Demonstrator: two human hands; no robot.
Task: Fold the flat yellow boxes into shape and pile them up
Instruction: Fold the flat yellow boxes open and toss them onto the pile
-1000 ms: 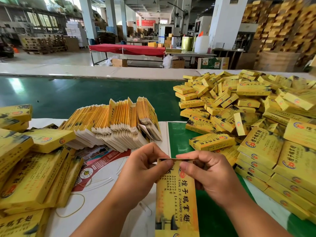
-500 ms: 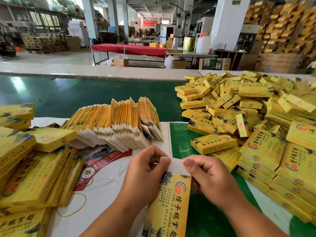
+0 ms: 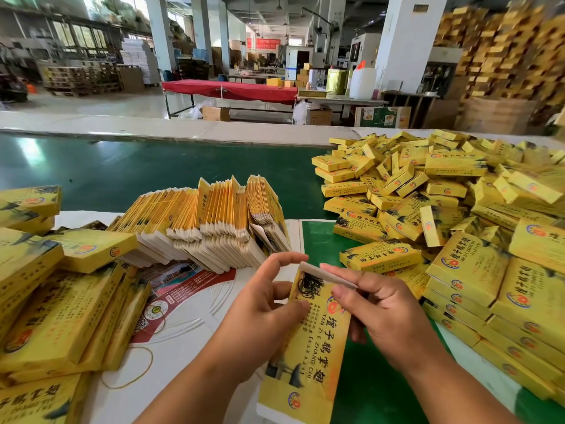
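Desk (image 3: 128, 175): green surface, wide, running left to right; white printed sheet laid over the near-left part.
Heap of folded boxes (image 3: 452, 191): right side, near to far, loosely piled; destination for finished pieces, judged well advanced but not complete.
Near-left boxes (image 3: 61, 301): larger yellow cartons, stacked flat, just beside the work zone.
Flat blanks (image 3: 211, 221): centre, standing on edge in fanned bundles, leaning left; remaining stock, still plentiful.
Box in work (image 3: 308, 341): near centre, between both hands, long axis pointing away, tilted; white end flap at the far end raised, not yet tucked.
Handling: thin printed card, judged light, semi-stiff, glossy and slightly slippery; creases easily if squeezed mid-panel. Best hold along the long side edges, with fingertips on the flap score line.
Left hand (image 3: 260, 313): curled around the left edge of the box, thumb on the printed face, forefinger lifted towards the flap.
Right hand (image 3: 385, 310): pinching the white flap at the far end, remaining fingers behind the right edge.
Rubber band (image 3: 131, 368): loose on the white sheet, near left; minor snag risk.
Obstructions: heap edge close on the right, blanks just beyond the flap; limited swing room.
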